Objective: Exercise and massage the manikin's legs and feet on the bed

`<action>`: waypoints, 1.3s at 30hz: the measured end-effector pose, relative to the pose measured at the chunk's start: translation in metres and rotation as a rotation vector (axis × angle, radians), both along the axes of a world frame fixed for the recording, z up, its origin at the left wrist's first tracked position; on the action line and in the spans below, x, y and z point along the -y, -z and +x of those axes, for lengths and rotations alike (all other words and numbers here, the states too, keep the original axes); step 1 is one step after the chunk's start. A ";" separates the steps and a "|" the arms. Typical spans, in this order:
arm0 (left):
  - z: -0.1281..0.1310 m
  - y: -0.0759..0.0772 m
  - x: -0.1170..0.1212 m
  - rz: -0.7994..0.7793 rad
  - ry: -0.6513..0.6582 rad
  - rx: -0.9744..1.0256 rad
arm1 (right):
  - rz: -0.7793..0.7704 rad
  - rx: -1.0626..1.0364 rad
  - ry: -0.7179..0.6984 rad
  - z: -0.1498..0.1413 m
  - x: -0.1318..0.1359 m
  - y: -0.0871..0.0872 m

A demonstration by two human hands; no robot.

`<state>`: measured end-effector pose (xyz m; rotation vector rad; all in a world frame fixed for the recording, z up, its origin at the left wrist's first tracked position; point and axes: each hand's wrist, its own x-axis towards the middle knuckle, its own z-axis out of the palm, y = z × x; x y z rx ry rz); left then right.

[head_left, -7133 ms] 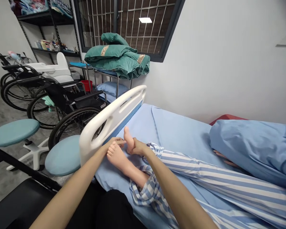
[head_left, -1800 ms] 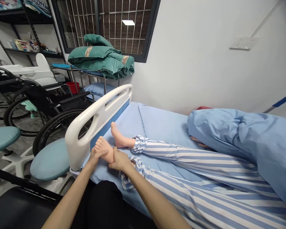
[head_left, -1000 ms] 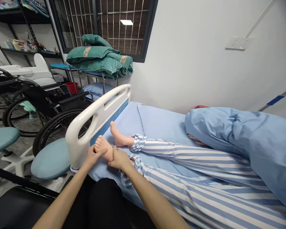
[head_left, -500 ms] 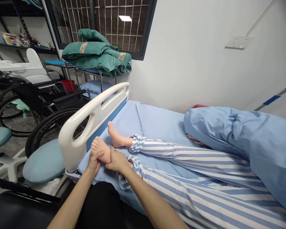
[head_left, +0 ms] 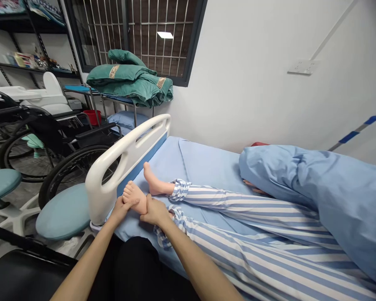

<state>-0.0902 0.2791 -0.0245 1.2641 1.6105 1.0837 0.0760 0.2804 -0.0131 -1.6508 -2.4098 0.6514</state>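
Observation:
Both of my hands are on the nearer bare foot [head_left: 139, 201] of a figure lying in blue-and-white striped trousers [head_left: 238, 246]. My left hand [head_left: 122, 210] grips the outer edge of the forefoot below the toes, its thumb lying across the foot. My right hand [head_left: 155, 212] is wrapped around the ankle and heel, beneath the gathered trouser cuff; some of its fingers are hidden. The farther bare foot [head_left: 155, 182] rests toes up on the light blue sheet [head_left: 203, 159], untouched. Whether the figure is a person or a manikin I cannot tell.
A white bed end board [head_left: 104, 171] stands just beyond the feet. To the left are a wheelchair [head_left: 78, 167] and a round blue stool [head_left: 64, 213]. Green folded bedding [head_left: 131, 83] is piled under the barred window. A blue quilt [head_left: 301, 179] covers the figure's upper part.
The view has tilted up slightly, so the scene sits lower. My left hand has shifted slightly outward on the forefoot. My right hand keeps its hold at the ankle.

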 end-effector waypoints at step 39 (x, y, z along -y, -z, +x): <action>0.089 -0.002 0.049 0.172 -0.122 -0.067 | 0.224 -0.272 0.370 0.113 -0.018 -0.006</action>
